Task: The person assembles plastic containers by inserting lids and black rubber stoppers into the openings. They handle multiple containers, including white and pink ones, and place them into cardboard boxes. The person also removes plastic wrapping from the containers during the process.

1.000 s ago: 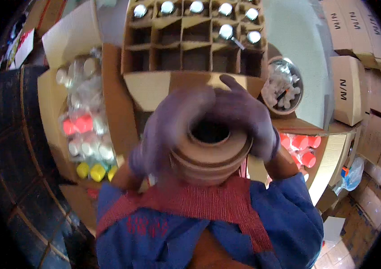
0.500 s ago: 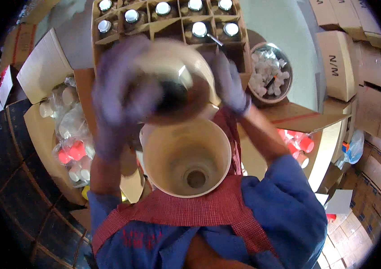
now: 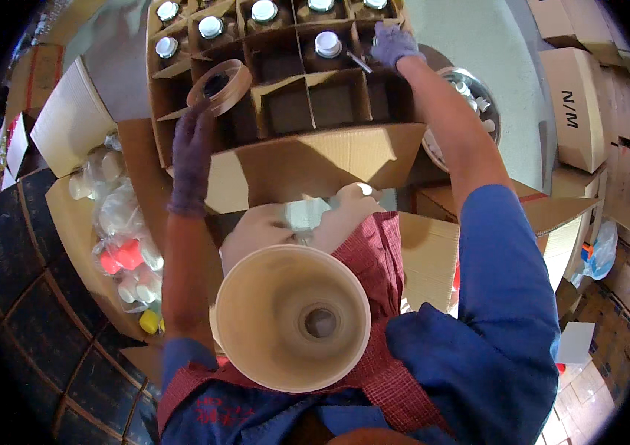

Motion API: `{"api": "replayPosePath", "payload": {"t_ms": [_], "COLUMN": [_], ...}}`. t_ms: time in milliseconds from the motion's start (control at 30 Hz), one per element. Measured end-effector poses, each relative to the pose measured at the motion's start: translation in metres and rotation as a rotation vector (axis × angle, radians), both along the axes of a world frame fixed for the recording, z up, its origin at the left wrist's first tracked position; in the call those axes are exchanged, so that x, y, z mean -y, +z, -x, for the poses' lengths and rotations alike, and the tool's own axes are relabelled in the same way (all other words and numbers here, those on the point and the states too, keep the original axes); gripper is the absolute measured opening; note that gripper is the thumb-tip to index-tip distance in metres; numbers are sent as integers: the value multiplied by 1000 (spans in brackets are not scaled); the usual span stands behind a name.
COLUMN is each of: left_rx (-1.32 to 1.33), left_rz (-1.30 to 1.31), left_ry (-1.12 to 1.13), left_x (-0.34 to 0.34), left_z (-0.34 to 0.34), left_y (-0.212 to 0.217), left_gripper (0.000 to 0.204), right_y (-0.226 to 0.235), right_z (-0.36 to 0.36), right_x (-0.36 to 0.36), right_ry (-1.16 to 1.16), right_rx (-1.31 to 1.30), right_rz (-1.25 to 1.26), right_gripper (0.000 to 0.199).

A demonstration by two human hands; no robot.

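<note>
My gloved left hand [image 3: 193,152] reaches to the near left of a divided carton [image 3: 374,144]. Its fingers meet the lower edge of a tilted tan ring that looks like a roll of tape [image 3: 233,90], over the front compartments. At the carton's right side, my gloved right hand [image 3: 395,47] has its fingers curled over a capped bottle, which it mostly hides. Just left of that hand, a thin metal rod [image 3: 359,62] sticks out beside a white-capped bottle [image 3: 327,44]. More white-capped bottles [image 3: 264,10] fill the rear compartments. Several front compartments hold no bottle.
A deep cream tub [image 3: 237,326] with a round hole in its bottom sits against my apron. Right of the carton is a metal bowl [image 3: 499,119] of small white pieces, partly behind my arm. An open box [image 3: 70,222] at left holds bagged plastic containers. Stacked cartons [image 3: 571,111] line the right.
The tan ring has gone from close in front of me, between both hands, to the carton's left front. My right hand has moved off it to the bottle at the carton's right.
</note>
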State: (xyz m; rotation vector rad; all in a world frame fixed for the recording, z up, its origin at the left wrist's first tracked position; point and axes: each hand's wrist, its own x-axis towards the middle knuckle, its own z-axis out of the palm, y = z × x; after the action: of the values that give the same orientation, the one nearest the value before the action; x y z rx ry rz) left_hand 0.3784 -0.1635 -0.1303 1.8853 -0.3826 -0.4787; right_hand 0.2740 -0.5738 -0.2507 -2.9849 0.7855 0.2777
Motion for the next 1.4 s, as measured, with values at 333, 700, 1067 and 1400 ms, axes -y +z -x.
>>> {"api": "replayPosePath", "payload": {"t_ms": [333,700,1067,1400], "left_rx": [-570,-139,359,592], "left_rz": [529,783,-218,-242], "left_ry": [-372,-386,-1099,-1400], "left_x": [35,-102,-103,-73], "left_z": [96,215,217,189], "left_y": [90,202,245,234], "left_gripper": [48,60,72,76], "right_y": [306,312,287,283], "right_z": [113,227,258,247], "right_x": [-130,-320,-373,-349], "right_ry": [111,264,-175,-107], "right_rx": [795,1046,735,644], "right_rz": [147,-1305,-2047,-1910], "right_gripper": [41,48,91,62]}}
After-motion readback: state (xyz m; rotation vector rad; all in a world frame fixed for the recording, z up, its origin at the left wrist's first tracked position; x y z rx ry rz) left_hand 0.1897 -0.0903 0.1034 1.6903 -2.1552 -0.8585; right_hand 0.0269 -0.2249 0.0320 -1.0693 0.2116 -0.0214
